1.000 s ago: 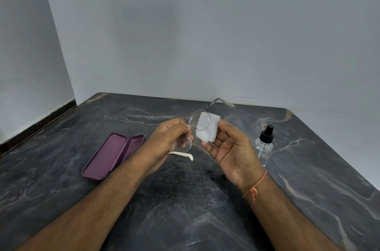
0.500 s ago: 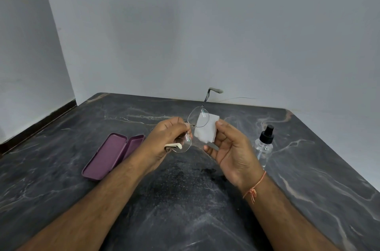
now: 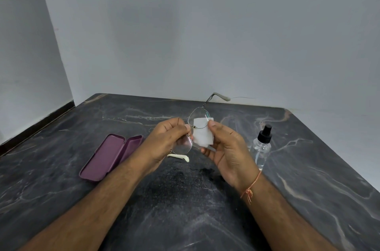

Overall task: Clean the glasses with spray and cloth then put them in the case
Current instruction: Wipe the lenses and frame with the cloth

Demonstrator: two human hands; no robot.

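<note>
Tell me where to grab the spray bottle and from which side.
Grip the spray bottle around its clear round body, below the black pump top, coming in from the right side with the right hand. It stands upright on the table, and that hand, holding the cloth, crowds its left.

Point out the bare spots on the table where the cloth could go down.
Bare table lies left of the purple case, in the far strip between the case and the wall, and right of the spray bottle. It is crowded in the middle, where both hands hold the glasses and the cloth.
</note>
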